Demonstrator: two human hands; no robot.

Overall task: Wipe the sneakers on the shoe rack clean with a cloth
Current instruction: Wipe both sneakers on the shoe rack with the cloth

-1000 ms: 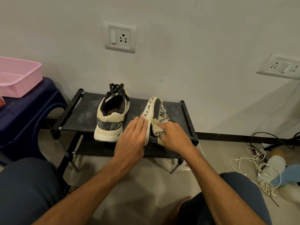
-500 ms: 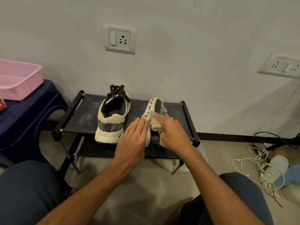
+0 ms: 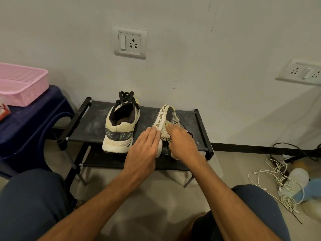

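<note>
left hand [image 3: 142, 151]: fingers straight, together, palm down | right hand [image 3: 182, 144]: fingers curled round cloth [image 3: 165, 136]

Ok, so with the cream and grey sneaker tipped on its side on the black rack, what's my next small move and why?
Probably slide the crumpled beige cloth along the upper toward the toe. The right hand grips it at mid-shoe on the tipped cream and grey sneaker, the side panel beyond is uncovered, and the flat left hand braces the sole.
</note>
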